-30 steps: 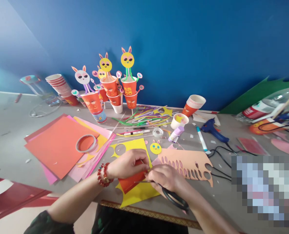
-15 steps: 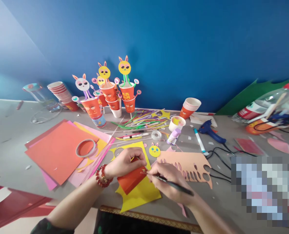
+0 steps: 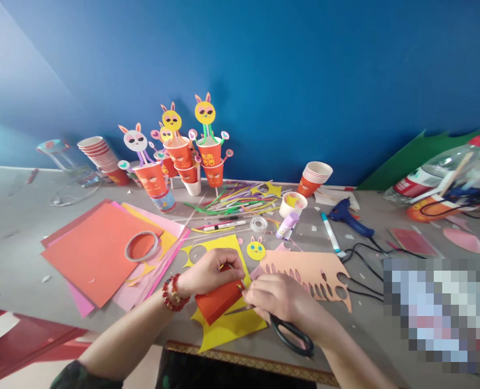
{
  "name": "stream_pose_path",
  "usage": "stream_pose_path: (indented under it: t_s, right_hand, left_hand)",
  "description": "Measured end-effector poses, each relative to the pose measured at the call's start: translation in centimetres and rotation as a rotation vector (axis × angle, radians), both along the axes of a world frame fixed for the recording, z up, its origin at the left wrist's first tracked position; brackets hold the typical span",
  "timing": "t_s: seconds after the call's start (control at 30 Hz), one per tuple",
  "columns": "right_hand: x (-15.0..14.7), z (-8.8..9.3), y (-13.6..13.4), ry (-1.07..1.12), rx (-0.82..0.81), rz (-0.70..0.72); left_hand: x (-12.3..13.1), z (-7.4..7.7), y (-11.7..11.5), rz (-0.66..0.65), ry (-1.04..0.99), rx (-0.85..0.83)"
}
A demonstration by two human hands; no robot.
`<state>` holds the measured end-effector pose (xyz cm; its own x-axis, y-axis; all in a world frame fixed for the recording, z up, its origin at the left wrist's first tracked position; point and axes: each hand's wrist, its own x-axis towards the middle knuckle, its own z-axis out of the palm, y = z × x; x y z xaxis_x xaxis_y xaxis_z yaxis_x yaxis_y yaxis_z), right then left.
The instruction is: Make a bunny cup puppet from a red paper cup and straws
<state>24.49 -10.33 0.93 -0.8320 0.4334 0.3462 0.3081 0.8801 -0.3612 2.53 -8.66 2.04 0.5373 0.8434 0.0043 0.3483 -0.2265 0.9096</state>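
Note:
My left hand (image 3: 213, 274), with red beads at its wrist, is closed on a piece of orange-red paper (image 3: 218, 302) that looks folded. Scissors (image 3: 292, 337) with black handles are in my right hand (image 3: 278, 294). One thin blade points left below the fingers, in front of the paper's lower edge. My right fingertips meet the paper's right end, and what they pinch there is too small to make out. Under both hands lies a yellow sheet (image 3: 234, 332) with round cut-outs. Just beyond is a yellow rabbit face (image 3: 256, 249).
Coloured sheets and a tape roll (image 3: 127, 247) lie left. Behind stand red paper cups (image 3: 210, 151) with rabbit figures and pipe cleaners (image 3: 244, 202). To the right are a peach sheet (image 3: 305, 262) with cut-outs, a glue stick (image 3: 287, 226), a blue glue gun (image 3: 351, 219) and black cords.
The scissors have turned in my right hand, so the handle loops now show and a blade sticks out leftward. My left hand and the orange-red paper have hardly moved.

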Motion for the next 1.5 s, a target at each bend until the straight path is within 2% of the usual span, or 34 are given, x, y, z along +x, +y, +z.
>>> stream_pose_path:
  t_s: [0.07, 0.13, 0.43, 0.57, 0.7, 0.83, 0.9, 1.2, 1.4, 1.5]
  right_hand:
    - [0.0, 0.0, -0.2, -0.074, 0.082, -0.003]
    - [-0.2, 0.0, -0.4, -0.083, 0.099, -0.02]
    - [-0.9, -0.9, -0.4, 0.22, -0.148, -0.14]
    - [-1.1, -0.1, -0.9, 0.223, -0.34, -0.249]
    - [-1.4, 0.3, -1.2, 0.281, -0.624, -0.329]
    - [-1.8, -0.2, -1.2, 0.44, -0.938, -0.389]
    - [-1.7, -0.3, -1.2, 0.522, -1.008, -0.39]
    - [0.0, 0.2, -1.4, 0.688, -0.898, -0.326]
    - [-0.1, 0.0, -1.4, 0.72, -0.551, -0.455]
    - [-0.3, -0.1, -1.0, 0.68, -0.466, -0.53]
  left_hand:
    - [0.1, 0.0, 0.0, -0.004, 0.003, -0.005]
    - [0.2, 0.1, -0.2, -0.002, 0.002, -0.001]
    - [0.7, 0.6, -1.0, 0.082, 0.063, 0.211]
    - [0.9, 0.2, -1.3, 0.105, 0.058, 0.268]
    - [1.0, -0.2, -1.5, 0.131, 0.044, 0.308]
    - [1.0, -0.3, -1.5, 0.165, -0.001, 0.324]
    - [0.9, -0.2, -1.5, 0.19, -0.026, 0.306]
    - [0.3, -0.9, -1.2, 0.306, -0.174, 0.208]
    - [0.2, -0.8, -1.6, 0.32, -0.269, 0.166]
    - [0.2, -0.7, -1.7, 0.285, -0.295, 0.15]
